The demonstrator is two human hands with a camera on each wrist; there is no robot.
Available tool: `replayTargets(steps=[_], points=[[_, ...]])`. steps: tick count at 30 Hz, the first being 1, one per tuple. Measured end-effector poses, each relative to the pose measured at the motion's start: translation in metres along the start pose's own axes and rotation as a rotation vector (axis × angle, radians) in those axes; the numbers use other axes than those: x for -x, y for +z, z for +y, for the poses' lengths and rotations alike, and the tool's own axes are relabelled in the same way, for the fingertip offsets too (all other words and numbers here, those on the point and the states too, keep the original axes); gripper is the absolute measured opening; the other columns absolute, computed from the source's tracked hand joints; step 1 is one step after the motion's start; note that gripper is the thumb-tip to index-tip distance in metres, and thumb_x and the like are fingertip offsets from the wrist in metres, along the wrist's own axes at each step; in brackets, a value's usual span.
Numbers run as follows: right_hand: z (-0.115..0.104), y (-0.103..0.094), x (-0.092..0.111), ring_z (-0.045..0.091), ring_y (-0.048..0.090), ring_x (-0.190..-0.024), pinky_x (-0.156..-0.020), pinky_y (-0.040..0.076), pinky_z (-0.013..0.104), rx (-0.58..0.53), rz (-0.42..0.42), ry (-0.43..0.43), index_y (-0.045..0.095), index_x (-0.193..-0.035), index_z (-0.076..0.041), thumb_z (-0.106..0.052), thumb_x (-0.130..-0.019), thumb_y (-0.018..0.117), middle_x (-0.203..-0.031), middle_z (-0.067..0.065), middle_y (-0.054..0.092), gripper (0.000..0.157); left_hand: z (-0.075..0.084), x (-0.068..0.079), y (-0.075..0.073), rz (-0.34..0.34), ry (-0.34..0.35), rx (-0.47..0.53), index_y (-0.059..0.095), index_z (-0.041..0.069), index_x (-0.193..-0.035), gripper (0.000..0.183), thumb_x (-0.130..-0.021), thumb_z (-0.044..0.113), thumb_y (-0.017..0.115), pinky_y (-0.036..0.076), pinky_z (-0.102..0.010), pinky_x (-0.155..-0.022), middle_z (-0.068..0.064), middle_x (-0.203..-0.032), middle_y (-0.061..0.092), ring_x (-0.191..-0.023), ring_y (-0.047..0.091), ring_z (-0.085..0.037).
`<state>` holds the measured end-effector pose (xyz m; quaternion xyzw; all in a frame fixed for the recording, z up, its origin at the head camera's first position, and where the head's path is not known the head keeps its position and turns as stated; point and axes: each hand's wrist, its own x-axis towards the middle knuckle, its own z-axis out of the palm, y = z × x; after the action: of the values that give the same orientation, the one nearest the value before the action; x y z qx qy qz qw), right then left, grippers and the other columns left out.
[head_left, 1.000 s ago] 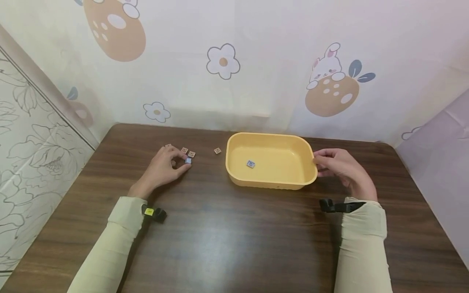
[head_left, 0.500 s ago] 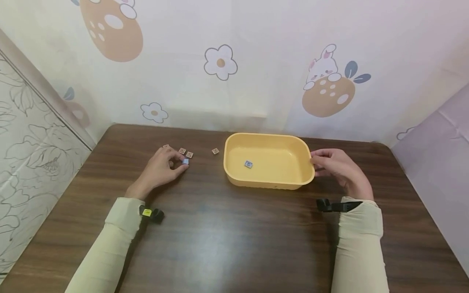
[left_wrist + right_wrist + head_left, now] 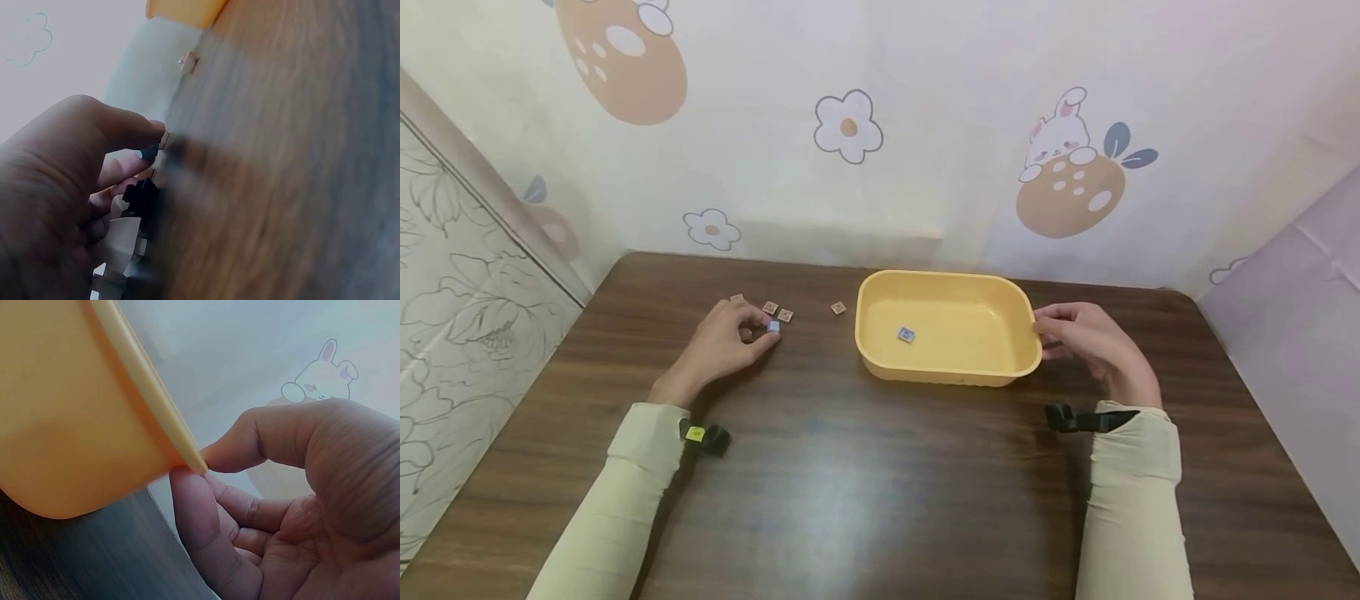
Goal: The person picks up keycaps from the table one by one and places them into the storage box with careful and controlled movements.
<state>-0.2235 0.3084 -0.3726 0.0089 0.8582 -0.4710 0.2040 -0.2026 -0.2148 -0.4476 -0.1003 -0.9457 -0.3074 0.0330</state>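
Observation:
At the left of the table, my left hand [image 3: 722, 340] pinches a small blue square piece [image 3: 773, 327] between thumb and fingers, low over the wood. In the left wrist view the thumb hides part of this blue piece [image 3: 148, 152]. Pale and black pieces [image 3: 125, 237] show beneath that hand's fingers. On the other side, my right hand [image 3: 1093, 346] grips the right rim of a yellow plastic basin [image 3: 947, 375], thumb and fingers on either side of the edge [image 3: 197, 459]. Inside the basin lies another small blue piece [image 3: 906, 335] with dark markings.
Several small tan square pieces lie behind and beside the left hand, including one tan piece [image 3: 785, 316] near its fingertips. A lone tan piece [image 3: 838, 308] sits left of the basin. The brown wooden table [image 3: 880, 483] meets a patterned wall covering [image 3: 760, 150] at the back.
The head view has shifted slightly. Both hands keep nearly the same pose, the left on the blue piece and the right on the basin rim.

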Motion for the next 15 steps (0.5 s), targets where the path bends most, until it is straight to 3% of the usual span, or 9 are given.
replayTargets(steps=[5, 15], points=[[0.0014, -0.0003, 0.0015, 0.004, 0.072, -0.084, -0.084, 0.064, 0.028, 0.006, -0.002, -0.008, 0.054, -0.143, 0.011, -0.025, -0.106, 0.059, -0.102, -0.011, 0.069, 0.052, 0.0, -0.0017, 0.0004, 0.002, 0.012, -0.014, 0.077, 0.006, -0.109, 0.029, -0.094, 0.031, 0.078, 0.046, -0.045, -0.094, -0.009, -0.108, 0.069, -0.107, 0.054, -0.03], [0.0017, 0.0006, -0.0017, 0.003, 0.072, -0.084, -0.082, 0.064, 0.026, -0.008, -0.01, -0.007, 0.05, -0.145, 0.013, -0.025, -0.107, 0.059, -0.102, -0.009, 0.07, 0.054, 0.0088, -0.0023, -0.0027, 0.024, 0.012, -0.013, 0.077, 0.008, -0.113, 0.033, -0.095, 0.035, 0.077, 0.049, -0.047, -0.097, -0.011, -0.118, 0.07, -0.113, 0.056, -0.031]])
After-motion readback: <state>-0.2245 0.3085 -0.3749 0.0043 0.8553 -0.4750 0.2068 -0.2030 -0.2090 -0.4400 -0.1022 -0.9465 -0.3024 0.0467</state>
